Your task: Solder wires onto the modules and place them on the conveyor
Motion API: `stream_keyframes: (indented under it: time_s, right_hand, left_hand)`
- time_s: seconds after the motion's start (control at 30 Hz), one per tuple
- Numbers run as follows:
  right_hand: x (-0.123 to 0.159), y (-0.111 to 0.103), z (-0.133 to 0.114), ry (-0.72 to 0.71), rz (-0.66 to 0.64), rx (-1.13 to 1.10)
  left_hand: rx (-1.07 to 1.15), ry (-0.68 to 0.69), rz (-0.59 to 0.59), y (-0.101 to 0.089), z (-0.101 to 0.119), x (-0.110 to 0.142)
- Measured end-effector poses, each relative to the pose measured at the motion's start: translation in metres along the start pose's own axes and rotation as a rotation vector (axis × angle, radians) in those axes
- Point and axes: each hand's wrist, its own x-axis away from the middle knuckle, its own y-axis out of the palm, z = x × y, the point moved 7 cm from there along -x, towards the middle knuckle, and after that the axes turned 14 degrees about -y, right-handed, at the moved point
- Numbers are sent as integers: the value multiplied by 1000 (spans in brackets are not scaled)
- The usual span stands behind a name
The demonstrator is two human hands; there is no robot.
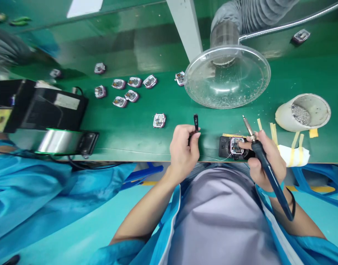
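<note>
My left hand (184, 149) is closed on a slim black tool (195, 121) with faint print on its upper end; the rest of it is hidden by the fingers. A soldering iron (264, 162) is gripped in my right hand (268, 160), its bare metal tip slanting up and left. One fingertip of that hand touches a small open device (235, 146) with a circuit board inside. The device sits in a black fixture (223, 147) at the table's front edge. A thin wire ends beside it.
Several similar open devices (134, 81) lie at the left and back. A clear fume hood (226, 79) hangs ahead. To the right are a pot of grey bits (284, 116) and a white taped pad (291, 156). Far left, a solder reel (65, 141) stands near another person's blue sleeve (25, 187).
</note>
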Motion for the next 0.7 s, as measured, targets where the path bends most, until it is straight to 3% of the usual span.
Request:
stream_keyframes:
  time_s: [0.1, 0.27, 0.43, 0.7]
  right_hand:
    - [0, -1, -1, 0, 15, -10]
    - [-3, -2, -1, -4, 12, -24]
    - [-5, -1, -2, -7, -4, -14]
    - [-9, 0, -4, -36, -9, 18]
  left_hand:
    - [174, -78, -30, 5, 7, 6]
    - [445, -144, -137, 31, 30, 22]
    - [498, -130, -153, 44, 39, 28]
    - [514, -78, -118, 40, 43, 24]
